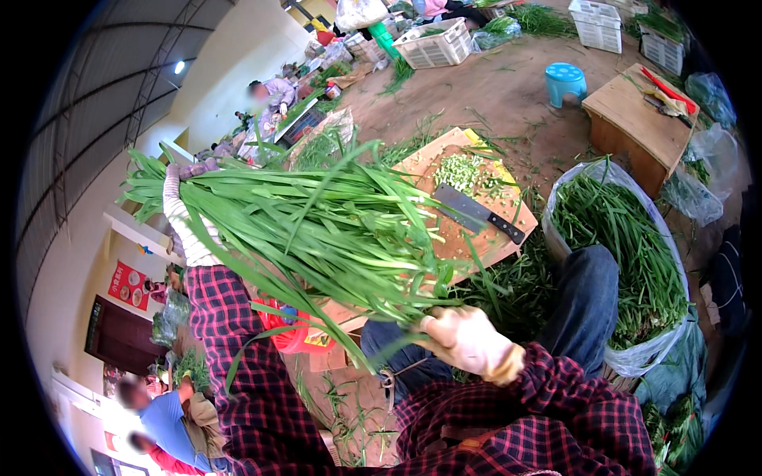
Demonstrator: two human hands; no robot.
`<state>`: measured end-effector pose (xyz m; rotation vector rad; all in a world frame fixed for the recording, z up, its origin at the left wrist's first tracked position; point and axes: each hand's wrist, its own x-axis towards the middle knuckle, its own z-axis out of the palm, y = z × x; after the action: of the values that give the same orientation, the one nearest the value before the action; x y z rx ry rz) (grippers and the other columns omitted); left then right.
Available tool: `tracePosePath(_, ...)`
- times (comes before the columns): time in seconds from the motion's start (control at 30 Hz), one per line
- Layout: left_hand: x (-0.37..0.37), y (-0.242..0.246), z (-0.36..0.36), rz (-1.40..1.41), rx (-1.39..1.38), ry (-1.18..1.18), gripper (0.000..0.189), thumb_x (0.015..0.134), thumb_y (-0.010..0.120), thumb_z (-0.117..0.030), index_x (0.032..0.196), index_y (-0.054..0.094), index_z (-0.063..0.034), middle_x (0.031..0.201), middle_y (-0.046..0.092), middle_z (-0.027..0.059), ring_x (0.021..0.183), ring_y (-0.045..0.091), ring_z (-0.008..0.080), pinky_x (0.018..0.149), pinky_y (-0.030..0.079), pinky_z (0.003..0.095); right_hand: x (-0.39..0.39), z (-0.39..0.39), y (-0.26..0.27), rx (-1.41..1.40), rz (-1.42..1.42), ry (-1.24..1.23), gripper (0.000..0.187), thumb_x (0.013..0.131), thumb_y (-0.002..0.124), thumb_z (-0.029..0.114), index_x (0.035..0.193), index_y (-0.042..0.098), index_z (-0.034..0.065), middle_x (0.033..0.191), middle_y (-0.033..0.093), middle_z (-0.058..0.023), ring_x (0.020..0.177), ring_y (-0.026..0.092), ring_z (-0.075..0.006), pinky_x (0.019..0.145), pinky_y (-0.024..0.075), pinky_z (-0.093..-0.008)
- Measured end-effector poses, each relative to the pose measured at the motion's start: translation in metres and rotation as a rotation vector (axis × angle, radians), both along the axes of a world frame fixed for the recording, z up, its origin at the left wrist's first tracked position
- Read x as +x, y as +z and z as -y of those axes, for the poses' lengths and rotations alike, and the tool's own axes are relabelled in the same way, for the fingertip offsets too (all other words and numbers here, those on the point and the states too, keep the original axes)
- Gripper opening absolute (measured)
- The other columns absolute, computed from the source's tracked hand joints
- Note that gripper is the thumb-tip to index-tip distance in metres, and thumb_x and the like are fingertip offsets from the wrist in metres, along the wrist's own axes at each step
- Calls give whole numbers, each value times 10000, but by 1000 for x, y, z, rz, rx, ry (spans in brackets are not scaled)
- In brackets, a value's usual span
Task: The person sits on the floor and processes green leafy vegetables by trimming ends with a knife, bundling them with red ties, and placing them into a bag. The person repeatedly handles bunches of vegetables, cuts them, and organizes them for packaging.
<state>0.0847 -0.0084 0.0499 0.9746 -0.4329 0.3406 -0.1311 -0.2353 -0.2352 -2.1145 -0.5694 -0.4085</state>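
A large bundle of garlic chives (309,220) stretches across the view, its pale cut ends to the right. My left hand (187,174), in a glove with a pale wrapped cuff, grips it near the leafy end. At the bundle's lower right edge, my right hand (467,340), in a white glove, has its fingers closed on a few stalks; its fingertips are partly hidden. Below the bundle, a cleaver (467,208) with a black handle lies flat on a wooden chopping board (500,250). Chopped stalk ends (457,171) are heaped beyond the blade.
A plastic-lined container of chives (625,256) stands by my right knee. A red plastic basket (292,333) is below my left arm. Farther off are a blue stool (564,83), a wooden box (637,119) and white crates (437,44). Other people (277,98) sit at left.
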Motion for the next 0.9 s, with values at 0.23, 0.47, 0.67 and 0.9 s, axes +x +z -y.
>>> tracePosePath(0.23,0,-4,-8,27,-23,-91,275,904,662,-204,711,513,-77,698,543,50,714,555,178,990,481,415,-44,52,-73,-621,-750,33,504,810,720,269,1276,554,174,966,697,-110,932,683,-316,783,538,-414)
tracePosePath(0.47,-1,-15,24,-11,11,-63,243,912,653,-216,752,527,-82,763,566,59,772,553,209,913,488,417,59,49,56,117,18,-490,413,899,651,355,1163,578,46,866,686,-193,815,667,-373,714,540,-434)
tracePosePath(0.67,-5,-20,10,25,71,-162,221,896,668,-190,762,545,-66,757,575,60,761,557,201,981,458,422,104,24,86,427,-79,-98,151,870,663,204,930,700,71,885,696,-154,857,683,-322,733,536,-374)
tracePosePath(0.9,-11,-29,33,-2,72,-205,203,904,658,-174,767,561,-58,748,580,58,773,571,193,995,463,412,92,37,55,104,-110,-247,230,820,729,241,977,689,78,940,687,-158,915,658,-330,785,532,-376)
